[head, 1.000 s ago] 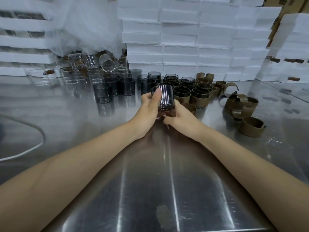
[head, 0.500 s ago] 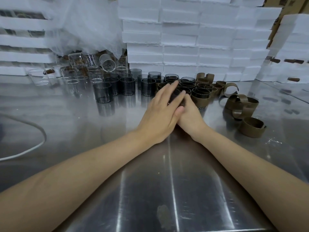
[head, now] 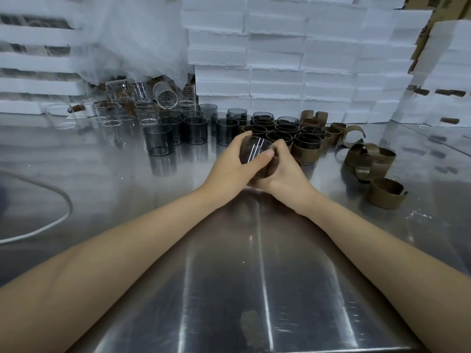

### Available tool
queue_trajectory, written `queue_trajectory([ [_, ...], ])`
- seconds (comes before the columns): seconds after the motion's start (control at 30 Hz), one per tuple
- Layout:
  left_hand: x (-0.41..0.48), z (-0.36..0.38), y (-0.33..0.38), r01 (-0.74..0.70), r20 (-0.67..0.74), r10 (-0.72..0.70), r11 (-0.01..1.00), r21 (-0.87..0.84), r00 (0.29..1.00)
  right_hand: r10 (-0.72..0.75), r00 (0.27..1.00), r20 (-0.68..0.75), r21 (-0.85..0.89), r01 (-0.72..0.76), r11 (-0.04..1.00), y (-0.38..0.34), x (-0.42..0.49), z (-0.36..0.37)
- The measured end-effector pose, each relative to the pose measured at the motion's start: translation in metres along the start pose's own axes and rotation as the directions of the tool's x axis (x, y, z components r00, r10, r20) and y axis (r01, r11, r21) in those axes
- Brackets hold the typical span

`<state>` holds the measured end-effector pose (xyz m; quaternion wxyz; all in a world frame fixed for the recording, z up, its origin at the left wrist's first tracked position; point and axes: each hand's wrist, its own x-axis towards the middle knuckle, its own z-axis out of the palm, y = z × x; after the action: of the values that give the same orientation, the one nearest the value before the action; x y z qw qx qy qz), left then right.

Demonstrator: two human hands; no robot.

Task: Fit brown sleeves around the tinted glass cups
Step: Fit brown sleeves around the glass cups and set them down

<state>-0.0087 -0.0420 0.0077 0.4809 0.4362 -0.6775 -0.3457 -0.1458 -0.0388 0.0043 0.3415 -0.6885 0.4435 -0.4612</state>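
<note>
A tinted glass cup is held over the steel table, just in front of the sleeved cups. It is clasped by the left hand. A brown sleeve at its base is gripped by the curled fingers of the right hand.

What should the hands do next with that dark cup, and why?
Probably push the brown sleeve further onto the tinted cup: both the left hand and right hand grip it, and the sleeve seems to sit only at its base.
</note>
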Motion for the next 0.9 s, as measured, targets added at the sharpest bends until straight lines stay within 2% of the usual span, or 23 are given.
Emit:
queue_trajectory([
  [0.07, 0.003, -0.002, -0.004, 0.074, 0.091, -0.057, 0.979, -0.188, 0.994, 0.009, 1.000, 0.023, 0.071, -0.010, 0.997, -0.001, 0.000, 0.000],
  [0.13, 0.002, 0.000, -0.005, 0.087, 0.159, -0.048, 0.964, -0.251, 0.986, 0.041, 0.999, 0.019, 0.096, -0.043, 0.994, -0.001, 0.001, -0.002],
  [0.27, 0.000, 0.002, -0.006, -0.004, 0.214, 0.032, 0.992, -0.127, 0.976, 0.137, 0.990, 0.022, 0.169, -0.139, 0.976, -0.004, -0.001, 0.000],
  [0.33, -0.001, 0.002, -0.004, -0.062, 0.206, 0.077, 0.995, -0.079, 0.975, 0.169, 0.984, 0.066, 0.266, -0.180, 0.947, -0.005, -0.001, 0.001],
  [0.4, -0.001, 0.002, -0.004, -0.114, 0.186, 0.118, 0.993, -0.031, 0.975, 0.161, 0.981, 0.112, 0.280, -0.187, 0.942, -0.008, -0.001, 0.001],
  [0.53, 0.002, 0.002, -0.008, -0.155, 0.150, 0.159, 0.987, -0.033, 0.976, 0.195, 0.979, 0.060, 0.057, -0.198, 0.978, -0.012, -0.002, -0.001],
  [0.6, 0.003, 0.000, -0.007, -0.142, 0.110, 0.152, 0.985, -0.097, 0.982, 0.170, 0.985, 0.013, -0.113, -0.167, 0.979, -0.013, -0.003, -0.003],
  [0.7, 0.003, -0.003, -0.006, -0.014, 0.068, 0.038, 0.947, -0.320, 0.997, 0.083, 0.996, -0.030, -0.393, -0.088, 0.915, -0.015, -0.003, -0.007],
  [0.83, 0.007, -0.005, -0.010, 0.075, -0.010, -0.087, 0.912, -0.402, 0.996, -0.088, 0.981, -0.170, -0.609, -0.034, 0.793, -0.017, 0.000, -0.011],
  [0.9, 0.008, -0.005, -0.011, 0.133, -0.041, -0.163, 0.904, -0.407, 0.986, -0.150, 0.955, -0.254, -0.639, -0.050, 0.767, -0.014, 0.003, -0.018],
])
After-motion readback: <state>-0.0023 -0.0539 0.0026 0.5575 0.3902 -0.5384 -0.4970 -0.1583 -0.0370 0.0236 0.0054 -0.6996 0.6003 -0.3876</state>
